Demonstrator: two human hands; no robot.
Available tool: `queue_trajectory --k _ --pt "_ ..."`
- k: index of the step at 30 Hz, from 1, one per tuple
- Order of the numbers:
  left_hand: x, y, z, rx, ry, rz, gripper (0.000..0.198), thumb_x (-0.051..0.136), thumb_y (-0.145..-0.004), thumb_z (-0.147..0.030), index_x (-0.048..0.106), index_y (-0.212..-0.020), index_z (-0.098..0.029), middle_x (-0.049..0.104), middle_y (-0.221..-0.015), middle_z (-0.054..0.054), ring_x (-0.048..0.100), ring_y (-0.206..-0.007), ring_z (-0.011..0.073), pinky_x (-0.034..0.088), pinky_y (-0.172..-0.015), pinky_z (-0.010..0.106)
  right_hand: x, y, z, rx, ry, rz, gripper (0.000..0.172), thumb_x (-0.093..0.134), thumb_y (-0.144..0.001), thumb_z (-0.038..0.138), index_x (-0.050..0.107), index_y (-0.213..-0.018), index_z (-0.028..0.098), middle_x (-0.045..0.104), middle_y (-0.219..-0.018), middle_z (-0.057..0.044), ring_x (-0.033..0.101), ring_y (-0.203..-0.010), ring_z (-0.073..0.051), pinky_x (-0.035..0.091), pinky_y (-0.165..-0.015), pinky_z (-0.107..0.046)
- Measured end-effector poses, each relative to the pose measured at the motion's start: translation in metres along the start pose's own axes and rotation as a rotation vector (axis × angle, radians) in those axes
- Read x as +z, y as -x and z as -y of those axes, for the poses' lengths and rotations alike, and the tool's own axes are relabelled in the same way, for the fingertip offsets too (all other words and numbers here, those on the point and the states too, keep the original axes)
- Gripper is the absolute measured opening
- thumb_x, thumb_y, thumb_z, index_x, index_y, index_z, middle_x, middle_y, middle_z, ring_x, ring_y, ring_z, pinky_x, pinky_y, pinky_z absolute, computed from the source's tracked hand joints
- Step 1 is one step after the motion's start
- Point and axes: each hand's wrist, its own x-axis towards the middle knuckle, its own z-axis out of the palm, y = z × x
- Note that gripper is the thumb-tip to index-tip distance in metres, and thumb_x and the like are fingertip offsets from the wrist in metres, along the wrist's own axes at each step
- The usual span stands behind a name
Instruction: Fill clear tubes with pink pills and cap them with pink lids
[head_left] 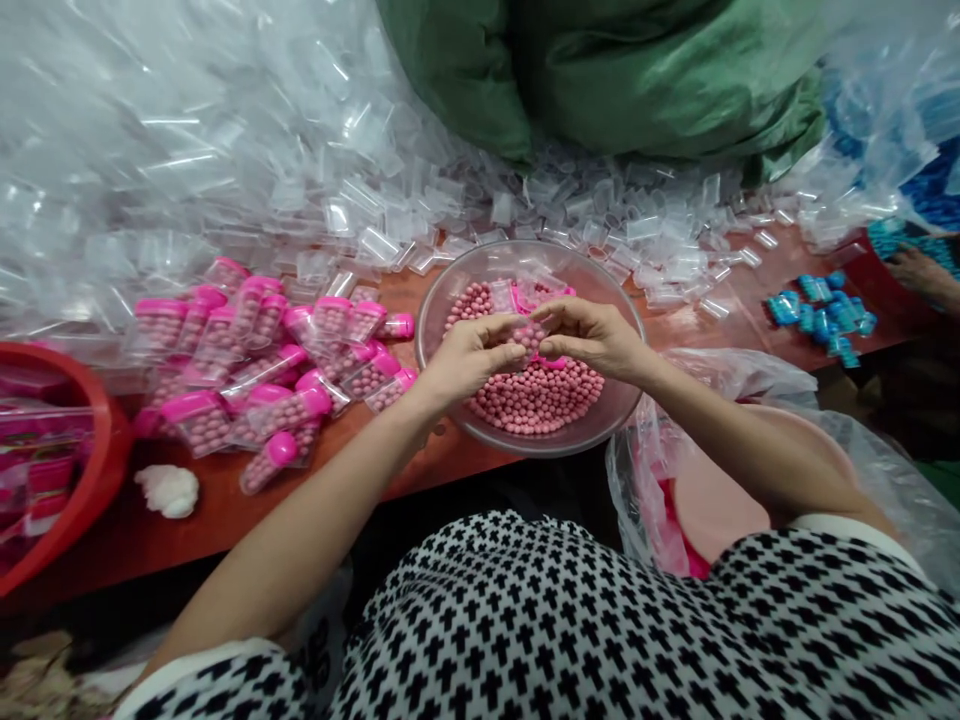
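A clear plastic container (528, 336) of pink beads is held up over a wide see-through bowl (439, 400). My left hand (474, 352) grips it from the left between thumb and fingers. From the other side, my right hand (592, 338) pinches it with thumb and fingertips. Bright pink plastic pieces show behind and just below the fingers; I cannot tell whether one is joined to the container. Many loose pink beads (536, 405) lie in the bowl beneath both hands.
Filled containers with pink lids (262, 370) are heaped left of the bowl. Empty clear containers (360, 210) pile up behind, near a green sack (637, 80). A red basin (112, 470) stands far left; blue-filled containers (832, 310) and another person's hand (926, 275) are at right.
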Motion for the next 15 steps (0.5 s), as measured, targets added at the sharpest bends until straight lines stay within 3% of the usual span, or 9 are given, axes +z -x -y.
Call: queue_trajectory --k 3,6,9,12,15 --pt "0.0 -0.002 0.0 -0.007 -0.007 0.02 0.04 0.086 -0.066 -0.032 0.078 -0.101 -0.015 0.077 -0.091 0.006 0.071 -0.081 0.0192 0.062 -0.079 0.035 -0.005 -0.003 0.007 -0.105 0.248 0.012 0.029 0.074 -0.089 0.043 0.077 -0.108 0.021 0.078 -0.094 -0.003 0.072 -0.086 -0.017 0.056 -0.081 -0.029" --pt "0.0 -0.003 0.0 0.019 -0.046 0.049 0.034 0.085 -0.065 -0.027 0.078 -0.095 -0.015 0.075 -0.084 0.003 0.069 -0.079 0.017 0.06 -0.077 0.031 -0.01 -0.009 0.016 -0.175 0.44 0.155 0.025 0.07 -0.092 0.031 0.078 -0.114 0.022 0.078 -0.089 -0.001 0.072 -0.081 -0.016 0.053 -0.077 -0.026" --pt "0.0 -0.002 0.0 0.042 -0.007 0.028 0.037 0.087 -0.064 -0.029 0.078 -0.098 -0.015 0.076 -0.091 0.004 0.07 -0.086 0.0183 0.06 -0.085 0.032 -0.02 -0.012 0.026 -0.11 0.358 0.297 0.039 0.069 -0.093 0.029 0.07 -0.131 0.021 0.072 -0.073 0.004 0.064 -0.061 -0.009 0.048 -0.063 -0.02" --pt "0.0 0.002 -0.001 0.06 0.052 -0.082 0.047 0.093 -0.062 -0.036 0.078 -0.102 -0.016 0.077 -0.098 0.006 0.071 -0.093 0.0206 0.06 -0.091 0.036 -0.035 -0.005 0.031 -0.005 0.143 0.23 0.056 0.071 -0.093 0.035 0.057 -0.144 0.017 0.071 -0.073 0.004 0.062 -0.057 -0.008 0.047 -0.056 -0.018" --pt "0.002 0.007 -0.003 0.12 0.055 -0.188 0.05 0.095 -0.061 -0.041 0.079 -0.102 -0.017 0.077 -0.098 0.006 0.071 -0.093 0.0201 0.06 -0.09 0.034 -0.052 0.009 0.035 0.155 0.144 0.174 0.055 0.075 -0.089 0.041 0.061 -0.136 0.015 0.073 -0.078 0.0 0.062 -0.055 -0.008 0.047 -0.053 -0.018"
